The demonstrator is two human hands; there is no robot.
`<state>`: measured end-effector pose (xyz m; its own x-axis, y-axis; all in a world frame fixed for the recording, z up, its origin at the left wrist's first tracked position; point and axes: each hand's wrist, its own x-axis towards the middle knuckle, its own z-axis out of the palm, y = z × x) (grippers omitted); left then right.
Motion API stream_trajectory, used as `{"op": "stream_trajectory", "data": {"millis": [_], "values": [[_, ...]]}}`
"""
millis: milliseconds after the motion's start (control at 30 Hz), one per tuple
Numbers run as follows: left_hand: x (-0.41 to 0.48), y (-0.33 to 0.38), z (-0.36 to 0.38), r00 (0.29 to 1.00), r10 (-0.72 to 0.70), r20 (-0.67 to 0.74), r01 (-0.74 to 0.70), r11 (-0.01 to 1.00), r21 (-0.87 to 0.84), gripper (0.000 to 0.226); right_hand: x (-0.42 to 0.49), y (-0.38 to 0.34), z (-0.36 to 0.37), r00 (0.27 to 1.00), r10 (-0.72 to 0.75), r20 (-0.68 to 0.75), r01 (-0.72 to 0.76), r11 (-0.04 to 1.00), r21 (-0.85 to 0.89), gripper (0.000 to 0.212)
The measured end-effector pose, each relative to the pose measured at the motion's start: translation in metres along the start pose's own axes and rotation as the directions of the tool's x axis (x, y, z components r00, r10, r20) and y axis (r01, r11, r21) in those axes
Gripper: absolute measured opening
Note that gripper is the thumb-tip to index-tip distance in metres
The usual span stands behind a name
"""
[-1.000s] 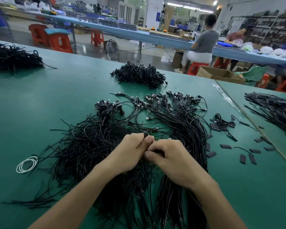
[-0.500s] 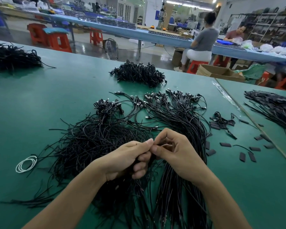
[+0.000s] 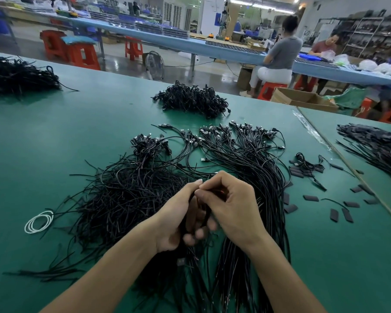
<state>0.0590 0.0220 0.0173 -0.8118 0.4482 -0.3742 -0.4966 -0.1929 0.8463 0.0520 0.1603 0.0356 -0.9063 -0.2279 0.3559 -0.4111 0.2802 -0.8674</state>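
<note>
Cable (image 3: 206, 214), thin and black, runs between my two hands over the middle of the bench (image 3: 54, 136). My left grip (image 3: 176, 224) has its fingers curled round a small bunch of such cables from below. My right grip (image 3: 234, 208) pinches the top of one between thumb and forefinger, close against the left thumb. What sits at the pinched end I cannot tell, it is too small. Both forearms come in from the lower edge and meet in a V, with the hands held above the cables and the right knuckles turned up. I judge the work is somewhere in the middle. The tangled heap (image 3: 122, 199) at my left looks unsorted, while the combed bundle (image 3: 257, 177) at my right lies with its plugs pointing away. A tied pile (image 3: 192, 100) lies farther back. Short black sleeves (image 3: 310, 198) lie scattered at the right, so I think many pieces are left to do.
</note>
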Motion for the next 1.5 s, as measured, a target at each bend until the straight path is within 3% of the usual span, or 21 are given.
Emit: {"op": "stream_trajectory", "data": {"millis": [133, 233, 367, 467, 600, 700, 800, 933, 1167, 1333, 1500], "values": [[0.007, -0.001, -0.011, 0.969, 0.141, -0.203, -0.114, 0.984, 0.14, 0.069, 0.008, 0.006, -0.003, 0.997, 0.077, 0.02, -0.079, 0.993, 0.082, 0.014], [0.011, -0.006, -0.014, 0.933, 0.252, -0.257, -0.193, 0.953, 0.233, 0.064, 0.007, 0.014, 0.001, 0.975, 0.195, 0.105, -0.214, 0.954, 0.209, 0.025], [0.013, -0.013, -0.02, 0.869, 0.288, -0.403, -0.226, 0.955, 0.194, 0.065, 0.002, 0.027, 0.011, 0.986, 0.165, -0.026, -0.164, 0.986, 0.021, 0.016], [0.011, -0.011, -0.033, 0.831, 0.284, -0.479, -0.258, 0.959, 0.121, 0.066, 0.003, 0.037, -0.002, 0.962, 0.216, -0.169, -0.24, 0.96, -0.142, 0.013], [0.008, -0.007, -0.038, 0.824, 0.311, -0.474, -0.296, 0.949, 0.107, 0.064, 0.001, 0.053, -0.009, 0.925, 0.379, 0.035, -0.301, 0.785, -0.541, 0.011], [0.007, -0.002, -0.035, 0.817, 0.329, -0.473, -0.315, 0.943, 0.113, 0.061, -0.004, 0.054, 0.003, 0.892, 0.435, 0.122, -0.25, 0.7, -0.669, 0.015], [0.006, 0.004, -0.031, 0.79, 0.355, -0.5, -0.349, 0.931, 0.11, 0.057, -0.007, 0.051, 0.013, 0.879, 0.462, 0.12, -0.219, 0.612, -0.76, 0.017], [0.005, 0.006, -0.024, 0.742, 0.391, -0.545, -0.399, 0.91, 0.111, 0.056, -0.006, 0.049, 0.02, 0.864, 0.491, 0.11, -0.229, 0.579, -0.782, 0.014], [0.007, 0.005, -0.02, 0.78, 0.341, -0.525, -0.378, 0.925, 0.039, 0.078, -0.006, 0.046, 0.019, 0.857, 0.505, 0.107, -0.243, 0.577, -0.78, 0.019], [0.011, 0.006, -0.021, 0.777, 0.347, -0.526, -0.372, 0.926, 0.062, 0.065, -0.003, 0.035, 0.011, 0.853, 0.504, 0.137, -0.241, 0.614, -0.752, 0.009], [0.01, 0.003, -0.026, 0.764, 0.435, -0.477, -0.439, 0.892, 0.111, 0.027, 0.0, 0.016, -0.003, 0.801, 0.572, 0.177, -0.284, 0.622, -0.73, 0.018]]}}
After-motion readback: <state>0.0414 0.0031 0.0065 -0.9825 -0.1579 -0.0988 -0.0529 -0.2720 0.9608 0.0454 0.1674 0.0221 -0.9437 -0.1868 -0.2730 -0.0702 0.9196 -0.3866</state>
